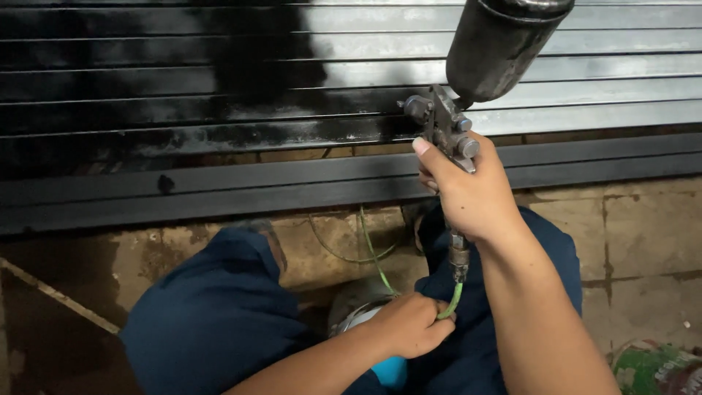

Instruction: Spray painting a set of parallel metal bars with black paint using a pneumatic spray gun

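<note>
Down at the bottom right corner, a green and red can [654, 369] lies on the concrete floor [643, 234], cut off by the frame edge, its label too blurred and partial to make out. Closest in, the left hand [409, 325] is curled shut around a thin green hose [452, 301], just over the dark blue trouser legs [212, 314]. Under that hand sits a rounded grey and blue object [373, 322], mostly hidden, hard to identify. Up the hose, the right hand [472, 194] grips the handle of a metal spray gun [442, 128], fingers wrapped tight, thumb pressed on its body. The gun's dark paint cup [501, 44] tilts up, its top cut off. Beyond, the ribbed roller shutter [183, 80] shows wet black on the left, bare grey at right.
</note>
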